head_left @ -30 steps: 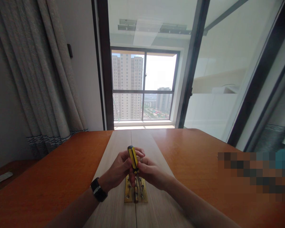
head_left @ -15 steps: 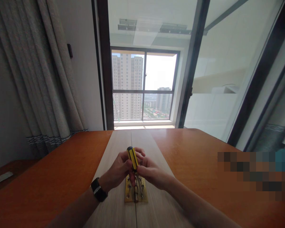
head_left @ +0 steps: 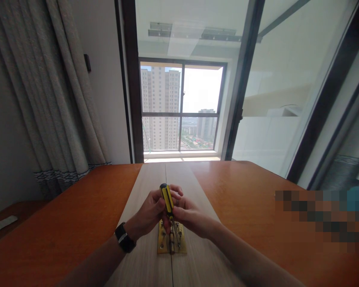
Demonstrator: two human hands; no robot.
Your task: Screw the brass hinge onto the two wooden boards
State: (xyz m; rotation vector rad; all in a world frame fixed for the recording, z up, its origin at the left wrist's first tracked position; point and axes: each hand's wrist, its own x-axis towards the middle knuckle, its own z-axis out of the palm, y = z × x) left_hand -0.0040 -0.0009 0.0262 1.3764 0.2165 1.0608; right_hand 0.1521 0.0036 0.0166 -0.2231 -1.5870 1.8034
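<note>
A yellow and black screwdriver [head_left: 166,198] is held upright at a tilt between both hands, its shaft running down toward a screw on the right leaf of a brass hinge [head_left: 164,245]. My left hand [head_left: 152,209], with a black watch at the wrist, has its fingers closed on the handle's left side. My right hand [head_left: 191,213] pinches the handle's lower right side. The hinge lies across the seam between two pale wooden boards [head_left: 143,255], and several screws show in it. Fingers partly cover the hinge's upper part.
The boards lie on an orange-brown wooden table [head_left: 86,211]. A grey curtain [head_left: 62,99] hangs at the left, with a white strip [head_left: 2,225] low beside it. Beyond the table's far edge is a dark-framed glass door and a window [head_left: 181,115]. A blurred patch covers the right side.
</note>
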